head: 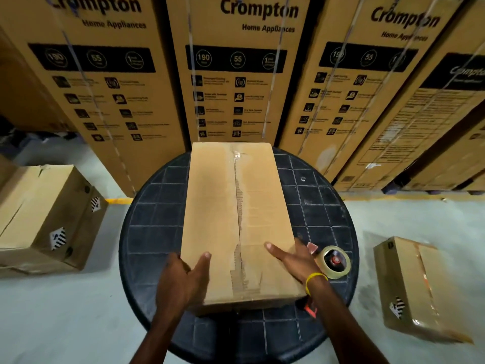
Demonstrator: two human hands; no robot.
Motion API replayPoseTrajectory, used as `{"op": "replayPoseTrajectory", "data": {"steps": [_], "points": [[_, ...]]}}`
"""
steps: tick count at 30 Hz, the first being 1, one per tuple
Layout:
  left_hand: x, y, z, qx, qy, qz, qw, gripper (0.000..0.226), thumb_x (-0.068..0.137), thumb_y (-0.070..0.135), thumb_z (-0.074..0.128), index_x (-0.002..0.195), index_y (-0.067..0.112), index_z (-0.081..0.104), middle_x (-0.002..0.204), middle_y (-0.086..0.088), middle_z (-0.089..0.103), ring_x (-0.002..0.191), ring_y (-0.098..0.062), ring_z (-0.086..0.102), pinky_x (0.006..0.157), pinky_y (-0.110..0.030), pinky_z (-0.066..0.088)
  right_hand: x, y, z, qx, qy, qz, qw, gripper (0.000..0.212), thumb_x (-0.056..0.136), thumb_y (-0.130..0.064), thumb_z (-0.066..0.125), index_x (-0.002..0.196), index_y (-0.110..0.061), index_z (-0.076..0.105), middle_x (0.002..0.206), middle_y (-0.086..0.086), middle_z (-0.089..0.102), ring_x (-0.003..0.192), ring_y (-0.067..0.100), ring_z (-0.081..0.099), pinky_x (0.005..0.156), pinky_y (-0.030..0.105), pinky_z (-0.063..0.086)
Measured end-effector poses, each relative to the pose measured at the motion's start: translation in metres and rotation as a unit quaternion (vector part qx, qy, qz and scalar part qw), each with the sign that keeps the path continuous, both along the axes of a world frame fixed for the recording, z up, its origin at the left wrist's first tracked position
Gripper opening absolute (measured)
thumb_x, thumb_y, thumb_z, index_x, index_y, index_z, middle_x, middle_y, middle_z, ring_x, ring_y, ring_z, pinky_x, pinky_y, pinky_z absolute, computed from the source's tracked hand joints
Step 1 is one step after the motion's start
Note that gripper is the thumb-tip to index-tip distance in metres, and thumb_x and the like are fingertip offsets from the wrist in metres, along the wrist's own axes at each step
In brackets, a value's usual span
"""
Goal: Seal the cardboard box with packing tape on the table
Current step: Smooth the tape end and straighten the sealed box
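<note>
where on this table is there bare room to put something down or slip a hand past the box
Widest bare patch: table between the left side of the cardboard box and the left rim, beyond the left hand. Also free: far right, beyond the tape roll. Crowded: near right, with tape roll, a red piece, an orange item and the right hand.

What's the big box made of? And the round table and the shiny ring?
Box: brown cardboard, matte; torn wavy ribs show along its seam. Table: probably dark plastic, slightly glossy, with a moulded grid. Ring: clear, shiny packing tape, probably plastic film.
</note>
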State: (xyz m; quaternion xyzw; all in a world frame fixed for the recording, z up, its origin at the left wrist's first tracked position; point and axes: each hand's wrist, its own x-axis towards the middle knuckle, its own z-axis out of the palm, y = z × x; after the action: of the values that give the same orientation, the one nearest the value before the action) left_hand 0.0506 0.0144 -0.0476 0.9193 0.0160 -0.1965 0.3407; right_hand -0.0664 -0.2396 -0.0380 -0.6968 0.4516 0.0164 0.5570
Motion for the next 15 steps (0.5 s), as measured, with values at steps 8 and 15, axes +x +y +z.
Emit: {"op": "replayPoseTrajectory", "data": {"steps": [8, 15], "points": [[0.004, 0.023, 0.001, -0.118, 0.082, 0.012, 0.99, 0.075, 0.069, 0.087, 0.067, 0.118, 0.03, 0.064, 0.098, 0.007, 0.074, 0.086, -0.016, 0.071, 0.076, -0.038, 0.059, -0.028, 0.009, 0.004, 0.048, -0.018, -0.026, 0.998, 0.052, 0.071, -0.062, 0.084, 0.107, -0.026, 0.073, 0.096, -0.012, 0.08, 0.095, 0.014, 0.075, 0.094, 0.038, 0.058], [0.009, 0.005, 0.006, -0.168, 0.095, 0.046, 0.98, 0.056, 0.074, 0.07, 0.078, 0.109, 0.026, 0.071, 0.09, 0.006, 0.078, 0.082, -0.018, 0.074, 0.073, -0.039, 0.061, -0.001, 0.015, 0.002, 0.024, -0.008, -0.021, 0.999, 0.055, 0.066, -0.074, 0.08, 0.1, -0.031, 0.076, 0.102, -0.013, 0.079, 0.102, 0.013, 0.072, 0.099, 0.035, 0.052]]}}
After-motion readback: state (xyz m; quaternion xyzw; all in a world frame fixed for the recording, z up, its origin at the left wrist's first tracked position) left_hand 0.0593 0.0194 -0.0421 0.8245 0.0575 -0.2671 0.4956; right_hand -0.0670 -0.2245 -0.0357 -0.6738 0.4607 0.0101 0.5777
